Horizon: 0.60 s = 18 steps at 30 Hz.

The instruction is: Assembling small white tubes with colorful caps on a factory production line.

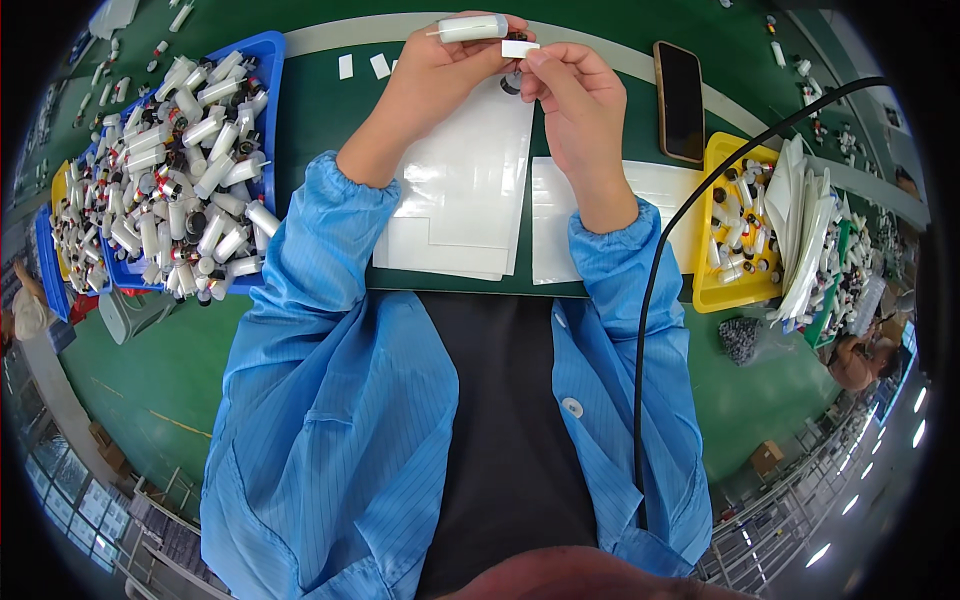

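Near the table's far edge my left hand (440, 70) is closed around a white cylindrical part (474, 28) that has a thin pin at its left end. The part lies nearly level across the top of the fingers. My right hand (580, 95) pinches a small white rectangular piece (520, 49), like a label, between thumb and finger, right beside the left fingertips. Between the hands shows a dark round piece (511, 83); whether it belongs to the held part I cannot tell. Glossy white sheets (455, 190) lie below the hands, with another sheet (556, 222) to the right.
At left, a blue tray (273, 110) is heaped with similar white cylinders. A yellow tray (738, 295) with more parts stands at right, stacked white sheets (800, 235) beside it. A phone (679, 100) lies nearby. A black cable (655, 290) crosses by my right arm. Small white rectangles (346, 66) lie at back.
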Available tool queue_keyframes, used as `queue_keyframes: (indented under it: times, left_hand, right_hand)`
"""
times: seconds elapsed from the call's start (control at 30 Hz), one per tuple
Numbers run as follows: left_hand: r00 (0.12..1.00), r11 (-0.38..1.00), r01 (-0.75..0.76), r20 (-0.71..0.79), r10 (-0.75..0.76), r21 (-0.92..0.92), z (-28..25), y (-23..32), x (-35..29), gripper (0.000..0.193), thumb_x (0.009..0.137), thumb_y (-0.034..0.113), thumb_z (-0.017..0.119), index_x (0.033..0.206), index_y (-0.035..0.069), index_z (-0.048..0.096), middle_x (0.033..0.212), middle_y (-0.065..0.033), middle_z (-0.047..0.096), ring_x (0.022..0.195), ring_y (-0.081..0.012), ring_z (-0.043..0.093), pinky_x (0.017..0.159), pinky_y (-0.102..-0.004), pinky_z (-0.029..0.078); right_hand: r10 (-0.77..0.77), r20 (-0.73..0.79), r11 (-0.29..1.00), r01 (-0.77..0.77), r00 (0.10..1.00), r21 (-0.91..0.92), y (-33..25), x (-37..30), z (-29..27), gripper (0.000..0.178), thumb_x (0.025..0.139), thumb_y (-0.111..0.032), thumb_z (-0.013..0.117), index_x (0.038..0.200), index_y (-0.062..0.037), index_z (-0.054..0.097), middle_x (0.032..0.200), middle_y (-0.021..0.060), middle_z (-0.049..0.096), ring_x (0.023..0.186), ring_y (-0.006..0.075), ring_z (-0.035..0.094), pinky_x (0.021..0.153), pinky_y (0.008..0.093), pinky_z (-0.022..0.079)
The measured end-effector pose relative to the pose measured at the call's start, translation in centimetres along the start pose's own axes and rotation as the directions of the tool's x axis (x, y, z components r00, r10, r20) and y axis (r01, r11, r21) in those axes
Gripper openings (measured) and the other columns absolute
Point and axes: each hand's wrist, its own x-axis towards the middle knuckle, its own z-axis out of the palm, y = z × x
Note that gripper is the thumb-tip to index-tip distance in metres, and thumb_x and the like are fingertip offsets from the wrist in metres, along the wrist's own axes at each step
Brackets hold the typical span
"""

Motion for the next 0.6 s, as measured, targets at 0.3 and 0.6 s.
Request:
queue_keyframes:
  times: [0.3, 0.6]
  left_hand:
    - [1.0, 0.997, 0.013, -0.027, -0.011, 0.079, 0.1, 0.1, 0.0, 0.028, 0.096, 0.01, 0.068, 0.123, 0.005, 0.07, 0.116, -0.0072, 0.072, 0.103, -0.017, 0.068, 0.093, -0.0287, 0.055]
    - [0.998, 0.998, 0.055, 0.042, -0.053, -0.044, 0.3, 0.4, -0.2, 0.031, 0.095, 0.008, 0.069, 0.126, 0.003, 0.069, 0.12, -0.0072, 0.07, 0.107, -0.0168, 0.067, 0.095, -0.0312, 0.055]
  right_hand:
    - [0.003, -0.092, 0.999, -0.007, 0.996, -0.033, 0.4, 0.1, 0.5, 0.013, 0.09, -0.007, 0.073, 0.097, 0.0023, 0.067, 0.083, 0.0093, 0.071, 0.067, 0.0111, 0.062, 0.062, 0.0233, 0.048]
    - [-0.026, -0.205, 0.995, 0.006, 0.978, -0.096, 0.2, -0.2, 0.9, 0.013, 0.09, -0.008, 0.074, 0.091, 0.0003, 0.065, 0.078, 0.0046, 0.068, 0.067, 0.0074, 0.06, 0.061, 0.0192, 0.045]
